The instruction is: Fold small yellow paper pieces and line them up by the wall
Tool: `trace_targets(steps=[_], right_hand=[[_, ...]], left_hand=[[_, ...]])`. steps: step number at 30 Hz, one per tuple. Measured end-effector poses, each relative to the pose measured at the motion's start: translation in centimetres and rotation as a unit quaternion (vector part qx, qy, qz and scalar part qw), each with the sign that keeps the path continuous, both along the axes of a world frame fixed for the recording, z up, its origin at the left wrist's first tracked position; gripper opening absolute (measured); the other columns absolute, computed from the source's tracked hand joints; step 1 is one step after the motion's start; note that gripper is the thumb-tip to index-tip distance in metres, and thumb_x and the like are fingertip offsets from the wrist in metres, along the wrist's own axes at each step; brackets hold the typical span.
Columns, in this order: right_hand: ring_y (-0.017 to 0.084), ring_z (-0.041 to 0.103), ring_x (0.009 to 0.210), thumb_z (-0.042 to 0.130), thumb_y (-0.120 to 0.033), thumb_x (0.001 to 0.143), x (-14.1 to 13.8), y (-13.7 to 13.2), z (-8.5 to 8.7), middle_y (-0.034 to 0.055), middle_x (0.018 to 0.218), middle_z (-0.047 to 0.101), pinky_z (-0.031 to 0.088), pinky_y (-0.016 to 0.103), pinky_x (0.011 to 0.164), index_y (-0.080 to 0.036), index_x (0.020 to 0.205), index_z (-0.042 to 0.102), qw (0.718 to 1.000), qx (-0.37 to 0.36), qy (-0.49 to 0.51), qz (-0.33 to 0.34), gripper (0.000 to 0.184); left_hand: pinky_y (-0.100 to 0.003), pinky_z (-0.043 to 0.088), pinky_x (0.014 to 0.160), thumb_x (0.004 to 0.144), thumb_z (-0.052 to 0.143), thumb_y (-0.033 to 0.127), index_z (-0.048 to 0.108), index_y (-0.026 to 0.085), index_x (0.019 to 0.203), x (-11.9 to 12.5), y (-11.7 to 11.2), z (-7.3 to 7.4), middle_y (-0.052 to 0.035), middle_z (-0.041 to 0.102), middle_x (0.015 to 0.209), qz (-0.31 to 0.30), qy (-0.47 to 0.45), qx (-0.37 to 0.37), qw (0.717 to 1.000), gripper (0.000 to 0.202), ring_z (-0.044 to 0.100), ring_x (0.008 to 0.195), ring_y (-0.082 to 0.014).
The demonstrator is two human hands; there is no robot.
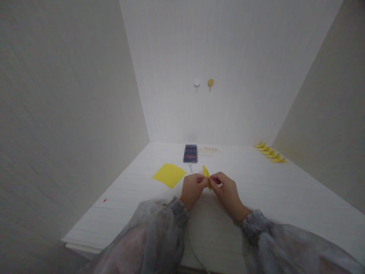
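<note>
Between my two hands, above the middle of the white table, is a small folded piece of yellow paper (pixel 205 172), held tilted with one pointed end up. My left hand (pixel 194 189) pinches it from the left side. From the right, the fingertips of my right hand (pixel 226 190) also pinch it, close to the left fingertips. Left of my left hand, yellow paper sheets (pixel 170 175) lie flat on the table, turned cornerwise. The fingers cover the middle of the folded piece.
A phone-like device, blurred out (pixel 190 153), sits behind my hands with a white cable (pixel 191 243) running toward me. Several folded yellow paper figures (pixel 270 153) stand in a row at the back right. A small red bit (pixel 105 200) lies left. Two hooks, white (pixel 197 82) and gold (pixel 210 82), hang on the wall.
</note>
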State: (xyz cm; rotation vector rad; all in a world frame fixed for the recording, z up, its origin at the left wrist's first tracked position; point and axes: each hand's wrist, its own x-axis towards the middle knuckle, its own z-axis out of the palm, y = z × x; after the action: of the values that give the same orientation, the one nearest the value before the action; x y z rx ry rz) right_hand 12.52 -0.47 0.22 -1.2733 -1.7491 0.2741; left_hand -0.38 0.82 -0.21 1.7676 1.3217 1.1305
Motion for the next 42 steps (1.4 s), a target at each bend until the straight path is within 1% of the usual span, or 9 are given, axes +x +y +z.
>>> trace_targets(steps=[4, 8, 12, 16, 20, 25, 29, 37, 42], right_hand=[[0.014, 0.051, 0.058, 0.048, -0.022, 0.071, -0.1, 0.1, 0.1, 0.0025, 0.063, 0.056, 0.041, 0.026, 0.056, -0.018, 0.066, 0.054, 0.999, 0.022, -0.026, -0.008, 0.009], [0.014, 0.051, 0.059, 0.047, -0.022, 0.073, -0.2, 0.1, 0.1, 0.0024, 0.063, 0.055, 0.041, 0.026, 0.057, -0.019, 0.067, 0.053, 0.998, 0.038, -0.039, -0.017, 0.009], [0.015, 0.050, 0.062, 0.046, -0.020, 0.075, -0.3, 0.0, 0.3, 0.0027, 0.064, 0.054, 0.041, 0.027, 0.059, -0.019, 0.066, 0.052, 0.995, 0.066, -0.076, -0.010, 0.010], [0.016, 0.050, 0.065, 0.047, -0.020, 0.076, -0.3, -0.1, 0.5, 0.0037, 0.064, 0.054, 0.041, 0.028, 0.061, -0.018, 0.066, 0.053, 0.990, 0.096, -0.104, 0.004, 0.012], [0.017, 0.051, 0.068, 0.044, -0.020, 0.078, -0.2, 0.0, 0.4, 0.0054, 0.069, 0.057, 0.042, 0.030, 0.064, -0.018, 0.074, 0.057, 0.987, 0.107, -0.120, 0.022, 0.014], [0.018, 0.052, 0.074, 0.043, -0.019, 0.079, -0.1, 0.0, 0.3, 0.0078, 0.074, 0.058, 0.043, 0.032, 0.067, -0.016, 0.083, 0.059, 0.986, 0.120, -0.106, 0.034, 0.017], [0.017, 0.052, 0.073, 0.043, -0.017, 0.079, -0.1, 0.1, 0.2, 0.0068, 0.075, 0.058, 0.044, 0.031, 0.066, -0.018, 0.087, 0.060, 0.988, 0.122, -0.084, 0.044, 0.019], [0.017, 0.051, 0.070, 0.046, -0.015, 0.078, 0.1, 0.3, 0.0, 0.0067, 0.073, 0.056, 0.045, 0.030, 0.061, -0.017, 0.083, 0.062, 0.982, 0.153, -0.091, 0.059, 0.017], [0.017, 0.052, 0.072, 0.048, -0.016, 0.077, 0.2, 0.3, -0.1, 0.0067, 0.075, 0.055, 0.046, 0.030, 0.061, -0.018, 0.079, 0.062, 0.983, 0.147, -0.091, 0.059, 0.015]], left_hand=[[-0.021, 0.028, 0.048, 0.069, 0.046, 0.035, 0.062, 0.015, 0.057, 0.0, -0.3, 0.7, 0.0001, 0.055, 0.050, 0.018, 0.028, 0.006, 0.999, 0.028, 0.045, 0.049, -0.0099], [-0.021, 0.028, 0.049, 0.069, 0.046, 0.035, 0.062, 0.015, 0.058, 0.1, -0.5, 1.2, -0.0001, 0.055, 0.050, 0.019, 0.012, -0.012, 1.000, 0.028, 0.045, 0.050, -0.0106], [-0.021, 0.028, 0.049, 0.069, 0.045, 0.034, 0.061, 0.015, 0.056, 0.2, -0.5, 1.0, 0.0002, 0.054, 0.049, 0.015, 0.003, -0.018, 1.000, 0.028, 0.043, 0.050, -0.0104], [-0.021, 0.028, 0.048, 0.071, 0.043, 0.034, 0.057, 0.015, 0.054, 0.3, -0.4, 0.6, 0.0014, 0.050, 0.047, 0.024, -0.001, -0.003, 1.000, 0.030, 0.042, 0.048, -0.0094], [-0.021, 0.030, 0.050, 0.073, 0.041, 0.035, 0.058, 0.015, 0.058, 0.3, -0.4, 0.7, 0.0007, 0.053, 0.051, 0.020, -0.014, 0.006, 1.000, 0.031, 0.045, 0.049, -0.0099], [-0.021, 0.034, 0.053, 0.075, 0.039, 0.034, 0.060, 0.015, 0.062, 0.5, -0.5, 1.0, -0.0017, 0.058, 0.058, 0.008, -0.057, 0.005, 0.998, 0.031, 0.049, 0.054, -0.0109], [-0.020, 0.036, 0.053, 0.075, 0.039, 0.033, 0.060, 0.015, 0.062, 0.6, -0.5, 0.8, -0.0015, 0.058, 0.058, 0.000, -0.078, 0.000, 0.997, 0.031, 0.050, 0.055, -0.0106], [-0.020, 0.035, 0.051, 0.075, 0.037, 0.033, 0.060, 0.013, 0.060, 0.6, -0.3, 0.6, 0.0001, 0.055, 0.053, 0.018, -0.045, -0.002, 0.999, 0.034, 0.048, 0.052, -0.0096], [-0.021, 0.037, 0.052, 0.074, 0.038, 0.033, 0.062, 0.013, 0.063, 0.7, -0.3, 0.5, -0.0008, 0.056, 0.053, 0.025, -0.051, -0.009, 0.998, 0.034, 0.049, 0.053, -0.0103]])
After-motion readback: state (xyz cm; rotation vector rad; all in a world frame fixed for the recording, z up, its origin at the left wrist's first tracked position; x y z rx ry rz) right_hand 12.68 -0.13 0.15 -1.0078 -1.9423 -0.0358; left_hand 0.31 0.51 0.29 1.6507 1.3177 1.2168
